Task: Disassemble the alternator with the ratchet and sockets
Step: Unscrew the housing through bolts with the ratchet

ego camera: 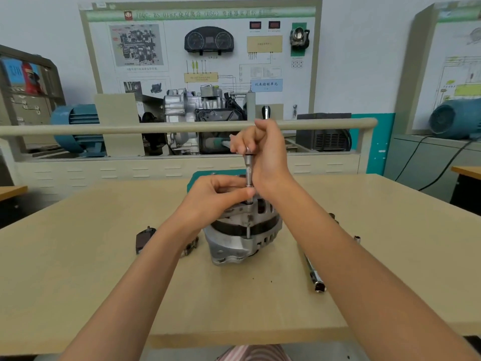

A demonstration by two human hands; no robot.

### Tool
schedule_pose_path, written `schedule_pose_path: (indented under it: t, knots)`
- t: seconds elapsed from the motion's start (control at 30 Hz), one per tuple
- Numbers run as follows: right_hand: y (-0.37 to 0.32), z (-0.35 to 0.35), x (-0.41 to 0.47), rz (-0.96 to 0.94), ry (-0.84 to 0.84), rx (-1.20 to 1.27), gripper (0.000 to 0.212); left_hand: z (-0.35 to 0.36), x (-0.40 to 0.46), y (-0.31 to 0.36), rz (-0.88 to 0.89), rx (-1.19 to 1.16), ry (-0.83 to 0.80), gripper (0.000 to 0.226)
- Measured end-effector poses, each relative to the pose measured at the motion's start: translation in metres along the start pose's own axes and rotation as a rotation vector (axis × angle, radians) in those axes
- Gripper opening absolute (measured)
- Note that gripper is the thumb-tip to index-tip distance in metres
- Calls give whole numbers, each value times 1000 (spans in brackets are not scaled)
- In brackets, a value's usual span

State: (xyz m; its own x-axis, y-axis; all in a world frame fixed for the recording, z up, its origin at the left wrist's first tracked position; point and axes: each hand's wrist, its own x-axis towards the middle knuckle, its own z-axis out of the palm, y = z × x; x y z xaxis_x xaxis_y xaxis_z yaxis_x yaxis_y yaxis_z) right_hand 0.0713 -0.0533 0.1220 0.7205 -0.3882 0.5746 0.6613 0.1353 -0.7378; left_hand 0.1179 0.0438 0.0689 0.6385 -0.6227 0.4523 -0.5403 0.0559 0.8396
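Two bare hands meet over the alternator (240,235), which stands near the middle of a pale wooden table (104,282). The right hand (263,149) is curled round the top of a ratchet tool (248,170) whose shaft stands upright, its lower end seated on the top of the alternator. The left hand (216,196) pinches the bottom of that shaft between thumb and fingertips, just above the housing.

To the left of the alternator, partly behind the left forearm, lies a small dark part (144,239). To the right, on the table, lies a long socket bar (313,274), and farther right a small socket (357,238) stands alone. A teal tray (205,175) shows behind the hands at the far edge of the table.

Beyond the table runs a beige rail (130,128), and behind it a gearbox training stand (203,110) with a wiring display board (200,48) on the wall. Blue electric motors (78,126) sit at both sides of the room.
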Motion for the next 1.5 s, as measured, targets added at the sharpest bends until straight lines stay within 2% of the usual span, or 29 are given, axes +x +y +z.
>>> schedule_pose_path:
  t: [0.03,0.07,0.13,0.17,0.23,0.3,0.4,0.47,0.5,0.53,0.57,0.6,0.67,0.7,0.77,0.83,0.93,1.0,1.03,1.07,1.1,1.13,1.2,1.23,1.27,1.3,1.37,1.43,1.5]
  knots:
    - [3,1,-4,-84,11,-65,52,0,0,-1,7,-1,8,18]
    - [8,1,-11,-244,37,-268,45,0,-1,1,15,1,15,14]
    - [23,0,-26,-613,182,-898,27,2,-2,2,32,26,59,30]
    - [28,0,-32,-717,318,-1183,22,3,-2,2,39,51,83,36]
    - [31,4,-36,-778,468,-1388,23,5,-2,2,48,88,106,42]
    - [25,7,-29,-693,375,-1214,26,5,-2,2,54,80,99,48]
    - [4,7,-10,-301,79,-555,45,4,-3,3,45,38,2,32]
    - [-3,3,0,-46,1,-175,58,3,-3,2,37,-3,-10,19]
    - [-2,0,1,-5,-12,-62,59,2,-2,2,33,-13,-5,17]
    - [0,0,-2,-28,-12,-37,56,2,-2,2,32,-13,-1,16]
    - [3,0,-8,-132,13,-147,49,2,-2,2,39,-13,2,18]
    - [10,0,-15,-303,50,-363,40,2,-3,2,42,-3,13,25]
    - [26,1,-27,-629,193,-986,25,2,-3,2,38,56,74,38]
    - [30,3,-31,-700,310,-1255,24,2,-1,1,38,108,96,37]
    - [31,10,-31,-718,413,-1424,26,4,1,0,49,186,119,35]
    - [24,15,-24,-633,294,-1223,29,5,0,1,56,162,125,39]
    - [4,10,-9,-265,44,-545,50,5,-3,2,37,32,29,32]
    - [-1,4,-2,-49,7,-160,58,3,-3,1,17,-25,7,18]
    - [0,0,-1,-13,6,-37,57,2,-2,0,17,-26,21,18]
    - [1,-1,-4,-32,13,-12,54,2,-2,1,12,-17,36,19]
    - [3,0,-9,-121,43,-133,48,2,-1,-1,18,-17,41,16]
    - [9,0,-15,-274,82,-371,39,2,-2,1,18,-12,40,13]
    - [24,-2,-27,-584,224,-1031,21,2,-1,2,13,34,74,24]
    - [28,-1,-31,-655,328,-1293,18,2,1,0,9,74,99,25]
    - [29,1,-32,-672,393,-1415,21,2,1,0,3,114,118,24]
    - [28,3,-31,-668,413,-1428,23,3,2,-2,5,129,118,25]
    - [21,7,-25,-596,302,-1219,25,3,0,0,17,93,96,37]
    - [9,8,-16,-446,138,-780,39,2,-2,1,18,22,38,37]
    - [-1,6,-7,-174,57,-345,50,1,-1,1,-4,-29,-10,18]
